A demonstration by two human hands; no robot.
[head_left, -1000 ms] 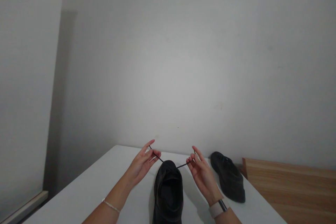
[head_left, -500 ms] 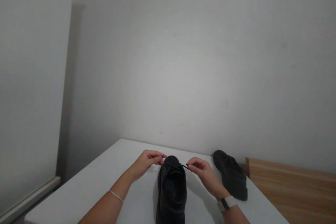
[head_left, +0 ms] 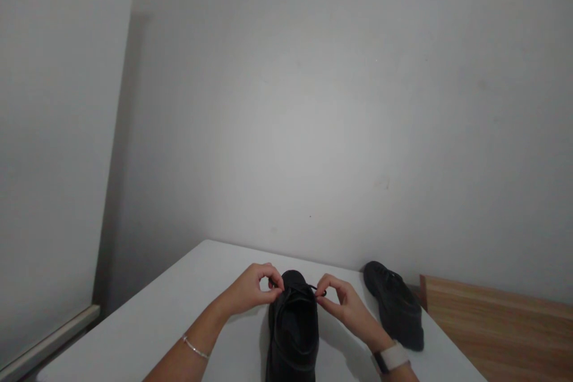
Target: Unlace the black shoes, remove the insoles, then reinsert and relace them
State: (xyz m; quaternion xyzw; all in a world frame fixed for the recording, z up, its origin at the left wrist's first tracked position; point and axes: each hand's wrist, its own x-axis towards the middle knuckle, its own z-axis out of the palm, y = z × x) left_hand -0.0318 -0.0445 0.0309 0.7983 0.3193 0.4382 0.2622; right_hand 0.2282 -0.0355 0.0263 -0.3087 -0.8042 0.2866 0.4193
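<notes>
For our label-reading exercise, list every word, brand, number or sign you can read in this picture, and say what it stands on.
None can be read.
The near black shoe, the second black shoe, the watch and the white table show no legible text. The left hand and right hand pinch the lace.

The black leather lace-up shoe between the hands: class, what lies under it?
Under the black leather lace-up shoe lies the white table. Its sole and the tabletop directly beneath are covered and cannot be seen.
</notes>
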